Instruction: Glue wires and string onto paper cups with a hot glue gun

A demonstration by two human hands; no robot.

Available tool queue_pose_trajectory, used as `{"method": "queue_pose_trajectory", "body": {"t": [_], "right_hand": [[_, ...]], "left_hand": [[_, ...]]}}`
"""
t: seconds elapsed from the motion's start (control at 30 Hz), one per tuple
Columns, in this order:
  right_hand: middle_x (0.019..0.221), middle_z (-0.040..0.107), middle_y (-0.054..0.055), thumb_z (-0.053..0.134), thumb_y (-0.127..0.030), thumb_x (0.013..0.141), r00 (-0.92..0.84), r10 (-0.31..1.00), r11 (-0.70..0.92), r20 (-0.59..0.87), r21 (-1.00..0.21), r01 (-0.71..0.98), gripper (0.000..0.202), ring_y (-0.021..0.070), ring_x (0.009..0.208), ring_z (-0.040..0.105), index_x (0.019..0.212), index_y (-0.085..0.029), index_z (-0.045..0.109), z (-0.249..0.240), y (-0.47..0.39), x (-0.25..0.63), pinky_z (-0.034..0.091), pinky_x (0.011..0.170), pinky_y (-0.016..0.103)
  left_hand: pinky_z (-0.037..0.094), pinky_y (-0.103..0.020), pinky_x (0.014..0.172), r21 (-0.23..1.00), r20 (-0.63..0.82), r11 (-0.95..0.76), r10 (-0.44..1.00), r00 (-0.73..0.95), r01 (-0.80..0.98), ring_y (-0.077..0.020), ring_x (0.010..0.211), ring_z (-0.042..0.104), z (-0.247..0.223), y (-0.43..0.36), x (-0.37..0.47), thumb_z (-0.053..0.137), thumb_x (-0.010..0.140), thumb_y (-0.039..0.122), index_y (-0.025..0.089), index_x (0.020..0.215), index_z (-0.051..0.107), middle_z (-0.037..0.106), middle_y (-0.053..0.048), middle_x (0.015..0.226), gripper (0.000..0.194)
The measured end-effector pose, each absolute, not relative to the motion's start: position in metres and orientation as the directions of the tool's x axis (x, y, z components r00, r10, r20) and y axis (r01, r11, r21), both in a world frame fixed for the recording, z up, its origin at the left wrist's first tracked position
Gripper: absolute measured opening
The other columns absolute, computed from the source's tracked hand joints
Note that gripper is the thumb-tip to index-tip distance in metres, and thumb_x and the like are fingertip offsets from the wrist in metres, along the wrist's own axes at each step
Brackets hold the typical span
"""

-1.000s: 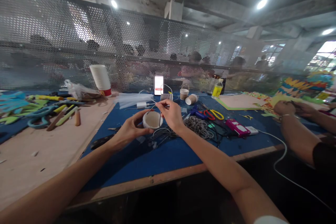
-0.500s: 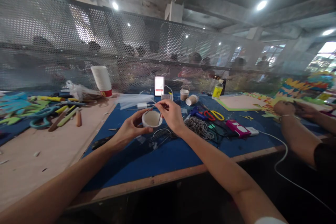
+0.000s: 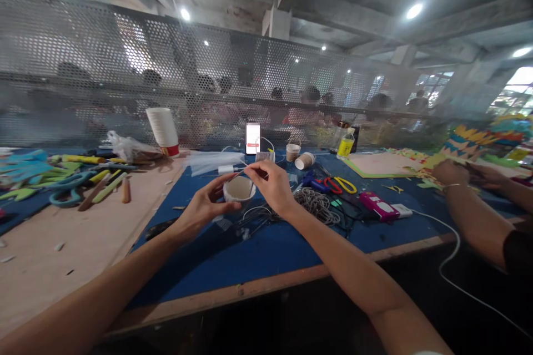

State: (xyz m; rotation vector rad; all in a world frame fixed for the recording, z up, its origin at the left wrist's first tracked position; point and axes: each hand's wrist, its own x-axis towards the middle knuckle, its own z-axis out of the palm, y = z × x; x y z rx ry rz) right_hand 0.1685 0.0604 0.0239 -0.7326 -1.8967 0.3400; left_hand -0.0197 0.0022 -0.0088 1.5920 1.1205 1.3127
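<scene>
The left hand (image 3: pixel 204 206) grasps the small, round, whitish cup (image 3: pixel 239 194) by its side, over the blue, flat worktop (image 3: pixel 266 266); the right hand (image 3: pixel 272 184) has its fingertip grip pinched on a thin, dark strand (image 3: pixel 237 175) at the rim; best to hold the cup lightly, lest its wall bend, and guide the strand with small, even pulls, clear of the tangled grey cord (image 3: pixel 315 205) nearby.

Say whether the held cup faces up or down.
Up: the cup in the left hand opens upward, its inside in view.
</scene>
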Motion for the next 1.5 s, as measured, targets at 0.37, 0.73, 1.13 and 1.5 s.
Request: {"method": "queue_pose_trajectory", "body": {"t": [0.37, 0.73, 1.13, 1.5], "right_hand": [[0.076, 0.069, -0.001, 0.054, -0.039, 0.096, -0.373, 0.661, 0.749, 0.651, -0.597, 0.286, 0.021, 0.0128, 0.073, 0.065, 0.094, -0.024, 0.069, 0.025, 0.055, 0.171, 0.048, 0.069, 0.022], [0.087, 0.069, 0.000, 0.055, -0.038, 0.096, -0.408, 0.650, 0.760, 0.642, -0.550, 0.346, 0.020, 0.0118, 0.071, 0.064, 0.097, -0.025, 0.070, 0.015, 0.064, 0.167, 0.048, 0.070, 0.021], [0.090, 0.066, 0.002, 0.057, -0.034, 0.096, -0.420, 0.587, 0.807, 0.692, -0.458, 0.373, 0.020, 0.0139, 0.081, 0.062, 0.106, -0.028, 0.073, 0.005, 0.078, 0.164, 0.047, 0.074, 0.025], [0.097, 0.069, 0.001, 0.058, -0.030, 0.096, -0.532, 0.559, 0.819, 0.636, -0.322, 0.474, 0.015, 0.0143, 0.088, 0.063, 0.099, -0.025, 0.072, 0.022, 0.085, 0.163, 0.042, 0.073, 0.025]], "left_hand": [[0.049, -0.047, 0.100, 0.927, 0.315, -0.328, 0.944, 0.096, 0.185, -0.0311, 0.119, 0.062, -0.013, 0.006, -0.021, 0.081, 0.068, 0.031, 0.022, 0.138, 0.049, 0.065, -0.013, 0.132, 0.078], [0.047, -0.047, 0.098, 0.797, 0.379, -0.359, 0.923, 0.061, 0.486, -0.0311, 0.110, 0.064, -0.010, 0.011, -0.020, 0.079, 0.068, 0.042, 0.021, 0.126, 0.058, 0.069, -0.009, 0.118, 0.066], [0.051, -0.040, 0.087, 0.779, 0.370, -0.368, 0.923, 0.101, 0.507, -0.0265, 0.099, 0.068, 0.000, 0.021, -0.015, 0.074, 0.071, 0.036, 0.022, 0.122, 0.051, 0.071, -0.009, 0.109, 0.057], [0.051, -0.038, 0.084, 0.791, 0.385, -0.375, 0.919, 0.083, 0.483, -0.0269, 0.100, 0.067, -0.009, 0.024, -0.017, 0.074, 0.071, 0.038, 0.023, 0.120, 0.052, 0.071, -0.008, 0.109, 0.055]]}}
